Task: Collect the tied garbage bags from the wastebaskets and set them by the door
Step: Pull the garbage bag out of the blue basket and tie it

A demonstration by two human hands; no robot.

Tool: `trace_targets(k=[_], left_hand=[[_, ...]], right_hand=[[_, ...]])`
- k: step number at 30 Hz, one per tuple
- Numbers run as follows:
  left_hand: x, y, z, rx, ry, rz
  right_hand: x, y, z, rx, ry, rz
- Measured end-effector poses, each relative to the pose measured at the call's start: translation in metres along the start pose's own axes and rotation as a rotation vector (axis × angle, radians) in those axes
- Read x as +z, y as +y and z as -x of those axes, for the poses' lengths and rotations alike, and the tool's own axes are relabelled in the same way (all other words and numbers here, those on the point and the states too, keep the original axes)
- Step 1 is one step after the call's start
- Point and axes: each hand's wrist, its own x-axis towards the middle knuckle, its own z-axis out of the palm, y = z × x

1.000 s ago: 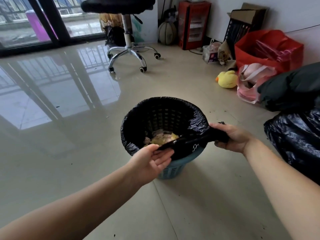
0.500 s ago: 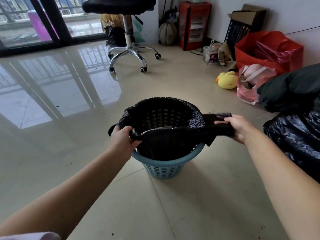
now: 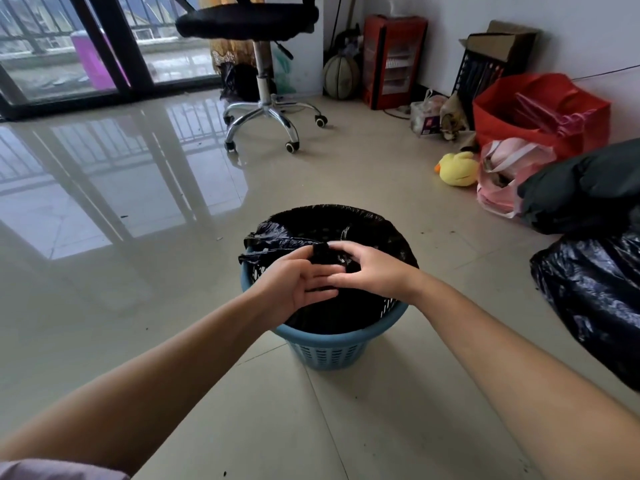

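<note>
Over the basket mouth: both hands are meeting, fingers curled.
Left hand [image 3: 298, 284]: pinching a gathered black strip of the garbage bag [image 3: 277, 239].
Right hand [image 3: 372, 271]: pinching the other strip, touching the left.
Bag: thin, glossy, crinkled plastic, lining the wastebasket [image 3: 329, 344]; twisted strips are running left to right across its rim.
Wastebasket: round blue perforated plastic, standing upright on the tiled floor [image 3: 173, 341].

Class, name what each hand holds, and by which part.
Both the left hand and right hand grip the black garbage bag by its gathered top edges, over the wastebasket.

Black bag [image 3: 311, 237], blue perforated wastebasket [image 3: 332, 351]
</note>
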Motion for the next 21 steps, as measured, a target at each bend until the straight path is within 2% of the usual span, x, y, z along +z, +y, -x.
trace_targets(k=[3, 6, 9, 11, 15, 18, 21], left_hand=[[-0.020, 0.001, -0.009, -0.070, 0.172, 0.000], [-0.044, 0.002, -0.023, -0.137, 0.364, 0.223], [-0.061, 0.016, -0.031, -0.031, 0.456, 0.486], [-0.068, 0.032, -0.034, 0.063, 0.451, 0.577], [-0.065, 0.054, -0.027, 0.265, 0.450, 0.441], [-0.043, 0.053, -0.011, 0.427, 0.378, 0.206], [-0.016, 0.043, 0.002, 0.400, 0.198, -0.041]], right_hand=[[0.000, 0.003, 0.000, 0.050, 0.004, 0.029], [-0.004, 0.001, 0.002, 0.049, -0.018, 0.040], [-0.014, 0.001, 0.008, 0.087, -0.066, 0.106], [-0.024, 0.009, 0.010, 0.149, -0.050, 0.119], [-0.059, 0.039, 0.007, 0.356, 0.177, 0.239], [-0.075, 0.047, 0.008, 0.508, 0.391, 0.341], [-0.077, 0.033, 0.007, 0.342, 0.531, 0.163]])
